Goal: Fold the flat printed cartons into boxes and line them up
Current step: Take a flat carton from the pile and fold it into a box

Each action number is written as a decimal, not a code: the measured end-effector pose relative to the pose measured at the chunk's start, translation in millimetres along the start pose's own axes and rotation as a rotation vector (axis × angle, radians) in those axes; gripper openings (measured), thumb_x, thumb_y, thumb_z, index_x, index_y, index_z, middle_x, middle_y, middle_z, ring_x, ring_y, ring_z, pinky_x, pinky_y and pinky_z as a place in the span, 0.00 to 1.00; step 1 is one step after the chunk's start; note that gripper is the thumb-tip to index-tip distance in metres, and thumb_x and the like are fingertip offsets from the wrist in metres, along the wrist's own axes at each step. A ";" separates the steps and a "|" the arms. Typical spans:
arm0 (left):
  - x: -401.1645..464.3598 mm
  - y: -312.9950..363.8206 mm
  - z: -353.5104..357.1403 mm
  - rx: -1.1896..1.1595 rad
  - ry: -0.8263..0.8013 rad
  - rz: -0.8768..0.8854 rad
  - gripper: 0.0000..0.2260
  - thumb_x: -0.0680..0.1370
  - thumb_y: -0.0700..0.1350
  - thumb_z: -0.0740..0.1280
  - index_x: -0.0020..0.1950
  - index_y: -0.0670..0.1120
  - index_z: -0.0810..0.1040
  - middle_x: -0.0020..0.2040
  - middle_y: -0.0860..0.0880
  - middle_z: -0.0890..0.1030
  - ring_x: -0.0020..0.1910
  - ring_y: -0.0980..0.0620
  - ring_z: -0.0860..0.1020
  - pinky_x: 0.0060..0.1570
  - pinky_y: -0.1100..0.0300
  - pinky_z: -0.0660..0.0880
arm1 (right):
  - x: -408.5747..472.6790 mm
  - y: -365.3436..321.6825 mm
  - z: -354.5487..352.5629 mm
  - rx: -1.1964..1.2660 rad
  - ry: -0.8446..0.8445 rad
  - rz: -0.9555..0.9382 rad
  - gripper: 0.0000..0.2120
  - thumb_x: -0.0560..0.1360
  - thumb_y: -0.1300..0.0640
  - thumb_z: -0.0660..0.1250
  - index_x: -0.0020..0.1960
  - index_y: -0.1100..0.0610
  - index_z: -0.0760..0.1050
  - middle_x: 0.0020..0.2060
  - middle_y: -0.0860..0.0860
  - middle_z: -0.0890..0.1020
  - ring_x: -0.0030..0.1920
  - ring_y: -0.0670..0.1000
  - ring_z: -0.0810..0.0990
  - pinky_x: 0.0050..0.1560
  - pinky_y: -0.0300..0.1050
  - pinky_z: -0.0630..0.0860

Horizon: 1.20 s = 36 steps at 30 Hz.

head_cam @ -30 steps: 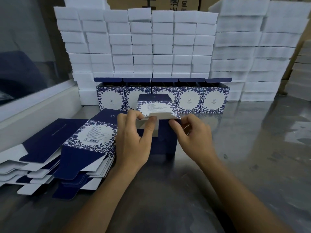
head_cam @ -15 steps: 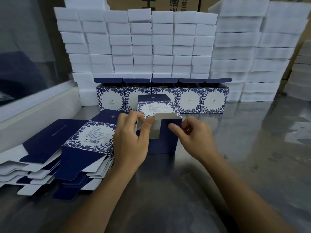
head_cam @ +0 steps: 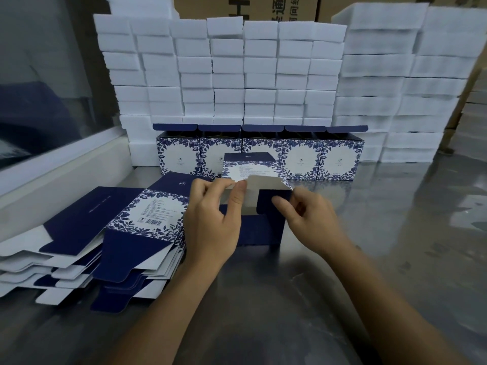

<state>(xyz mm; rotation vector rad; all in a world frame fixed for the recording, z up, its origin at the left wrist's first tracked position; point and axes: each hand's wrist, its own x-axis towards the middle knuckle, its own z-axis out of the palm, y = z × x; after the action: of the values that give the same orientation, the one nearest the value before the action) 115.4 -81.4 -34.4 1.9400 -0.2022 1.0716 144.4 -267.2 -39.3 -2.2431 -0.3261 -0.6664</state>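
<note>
Cartons point(head_cam: 87, 238) lie flat in a fanned pile on your left of the counter point(head_cam: 395, 246), too overlapped to count. Your left hand point(head_cam: 213, 222) pinches a white flap of the half-folded carton point(head_cam: 261, 227) standing mid-counter; its fingers hide the flap's edge. Your right hand point(head_cam: 305, 217) curls round the flap's other corner. Behind stand five folded boxes point(head_cam: 303, 156); the raised carton partly hides two.
</note>
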 end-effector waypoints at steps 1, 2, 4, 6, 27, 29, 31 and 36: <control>0.2 -0.2 -0.1 0.004 0.003 -0.008 0.22 0.77 0.63 0.57 0.50 0.49 0.82 0.45 0.52 0.72 0.40 0.59 0.71 0.39 0.77 0.65 | -0.4 1.2 1.0 -0.009 -0.027 0.015 0.21 0.76 0.45 0.70 0.32 0.53 0.65 0.26 0.46 0.71 0.30 0.50 0.72 0.34 0.49 0.68; 0.6 0.0 -0.2 0.006 0.006 -0.015 0.22 0.77 0.64 0.57 0.50 0.49 0.82 0.45 0.52 0.72 0.40 0.59 0.70 0.38 0.76 0.65 | -0.7 2.2 1.7 -0.026 -0.061 0.033 0.21 0.76 0.45 0.71 0.33 0.53 0.65 0.26 0.47 0.72 0.31 0.51 0.72 0.35 0.49 0.70; 1.0 0.0 -0.3 0.006 0.008 -0.021 0.22 0.77 0.63 0.57 0.50 0.49 0.82 0.45 0.51 0.72 0.40 0.59 0.71 0.38 0.76 0.64 | -1.4 3.5 2.9 -0.055 -0.134 0.053 0.22 0.76 0.43 0.70 0.33 0.53 0.66 0.27 0.48 0.72 0.32 0.52 0.72 0.36 0.50 0.72; 1.1 -0.2 -0.2 0.009 0.009 -0.023 0.22 0.77 0.63 0.57 0.50 0.49 0.82 0.45 0.51 0.73 0.40 0.59 0.71 0.38 0.75 0.65 | -1.8 4.5 3.6 -0.068 -0.178 0.052 0.21 0.77 0.43 0.69 0.34 0.55 0.67 0.28 0.49 0.72 0.33 0.53 0.73 0.37 0.51 0.72; 3.5 -3.7 -1.5 -0.006 -0.004 -0.052 0.23 0.76 0.65 0.56 0.50 0.49 0.81 0.46 0.50 0.74 0.41 0.58 0.72 0.39 0.72 0.66 | -3.7 8.5 5.7 -0.190 -0.414 0.180 0.16 0.76 0.49 0.72 0.34 0.52 0.71 0.32 0.48 0.78 0.38 0.51 0.77 0.37 0.46 0.72; 3.5 -5.0 -1.0 0.002 -0.012 -0.044 0.24 0.76 0.65 0.56 0.51 0.48 0.81 0.47 0.50 0.74 0.42 0.58 0.72 0.39 0.70 0.66 | -5.5 7.0 5.5 -0.182 -0.329 0.181 0.15 0.75 0.45 0.73 0.37 0.51 0.72 0.35 0.48 0.79 0.41 0.51 0.78 0.41 0.47 0.76; 3.8 -5.7 -0.3 0.001 -0.022 -0.044 0.24 0.76 0.66 0.56 0.51 0.49 0.81 0.48 0.50 0.74 0.42 0.58 0.72 0.40 0.70 0.66 | -6.7 3.5 4.0 -0.061 -0.210 0.181 0.17 0.73 0.38 0.72 0.46 0.50 0.72 0.41 0.46 0.80 0.43 0.49 0.80 0.43 0.48 0.77; 2.2 -3.1 -1.3 -0.142 -0.081 -0.025 0.22 0.76 0.63 0.58 0.52 0.49 0.82 0.47 0.51 0.73 0.46 0.61 0.74 0.42 0.76 0.66 | -5.3 -12.4 5.7 0.307 0.004 0.090 0.27 0.72 0.29 0.60 0.65 0.43 0.69 0.56 0.40 0.77 0.55 0.41 0.78 0.53 0.41 0.77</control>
<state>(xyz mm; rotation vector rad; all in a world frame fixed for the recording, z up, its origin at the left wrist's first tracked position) 117.5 -78.1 -34.4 1.8551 -0.2904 0.9383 136.8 -254.7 -38.1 -1.9513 -0.3012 -0.5344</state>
